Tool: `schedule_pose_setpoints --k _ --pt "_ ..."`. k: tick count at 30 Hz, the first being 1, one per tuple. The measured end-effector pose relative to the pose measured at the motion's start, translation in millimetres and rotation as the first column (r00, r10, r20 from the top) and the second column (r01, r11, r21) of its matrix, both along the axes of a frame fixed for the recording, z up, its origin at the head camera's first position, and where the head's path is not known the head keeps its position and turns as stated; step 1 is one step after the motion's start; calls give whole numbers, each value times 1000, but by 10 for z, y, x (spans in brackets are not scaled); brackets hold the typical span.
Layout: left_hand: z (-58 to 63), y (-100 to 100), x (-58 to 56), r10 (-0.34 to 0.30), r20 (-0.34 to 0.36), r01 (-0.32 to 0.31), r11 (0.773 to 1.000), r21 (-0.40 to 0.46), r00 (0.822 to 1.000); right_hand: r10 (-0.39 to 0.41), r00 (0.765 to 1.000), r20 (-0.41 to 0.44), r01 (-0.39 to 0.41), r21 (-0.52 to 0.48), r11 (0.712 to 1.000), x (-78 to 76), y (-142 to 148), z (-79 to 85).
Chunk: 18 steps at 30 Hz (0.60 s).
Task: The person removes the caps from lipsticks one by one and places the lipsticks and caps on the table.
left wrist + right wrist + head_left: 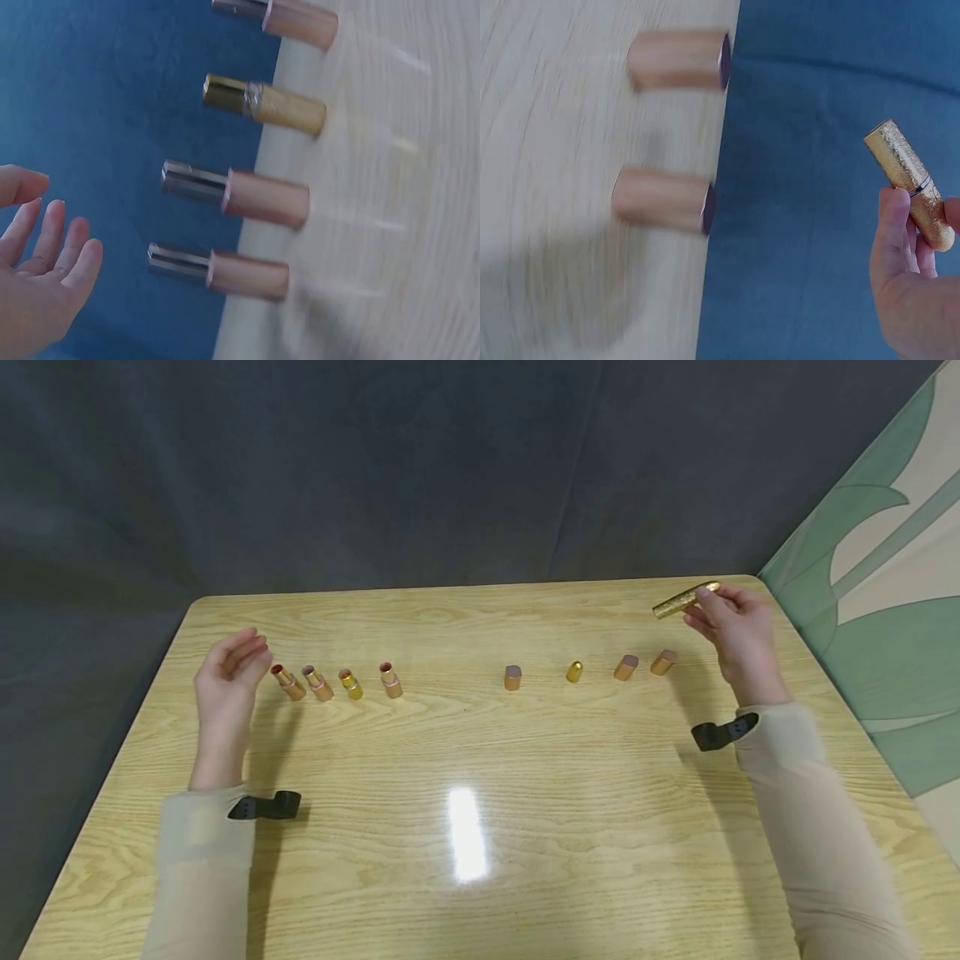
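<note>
My right hand point(738, 631) pinches a gold, glittery lipstick point(684, 600) between thumb and fingers, raised above the table's back right. In the right wrist view a thin silver line crosses this lipstick point(909, 184), which looks capped. My left hand point(228, 681) hovers at the left, holding nothing, fingers loosely bent. Just right of it stands a row of uncapped lipsticks: a rose-gold lipstick point(288, 682) nearest the hand, another rose-gold lipstick point(317, 683), a gold lipstick point(350, 684) and a third rose-gold lipstick point(391, 680). Whether they contain colour sticks is hard to tell.
Right of the middle stand loose caps: a rose-gold cap point(512, 678), a gold rounded cap point(574, 672), and two more rose-gold caps, one point(626, 667) beside the other point(663, 662). The wooden table point(360, 827) ends at a dark curtain point(375, 477) behind.
</note>
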<state>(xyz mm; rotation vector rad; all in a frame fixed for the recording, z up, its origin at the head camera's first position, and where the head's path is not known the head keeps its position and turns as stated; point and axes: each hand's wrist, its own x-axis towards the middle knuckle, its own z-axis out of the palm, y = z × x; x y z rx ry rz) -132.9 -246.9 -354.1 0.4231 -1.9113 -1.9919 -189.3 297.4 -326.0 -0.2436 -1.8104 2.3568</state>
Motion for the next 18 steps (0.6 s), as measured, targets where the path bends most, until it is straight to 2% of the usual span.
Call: schedule_pose_setpoints --k 3,7,11,14,18 --pt "38 81 12 -12 -31 11 999 -32 999 31 999 -9 -31 -10 999 14 -110 21" --pt "60 194 20 -64 -26 59 987 -148 998 73 997 -8 -72 20 997 40 -264 33" --pt "75 320 44 -141 16 141 959 -248 990 128 992 -6 -128 10 992 68 -420 26" --pt "86 414 68 -203 45 207 935 -287 978 169 986 -5 -169 14 985 82 -528 10" --pt "88 535 87 -276 73 284 904 -318 958 210 978 6 -210 71 975 106 -669 -17"
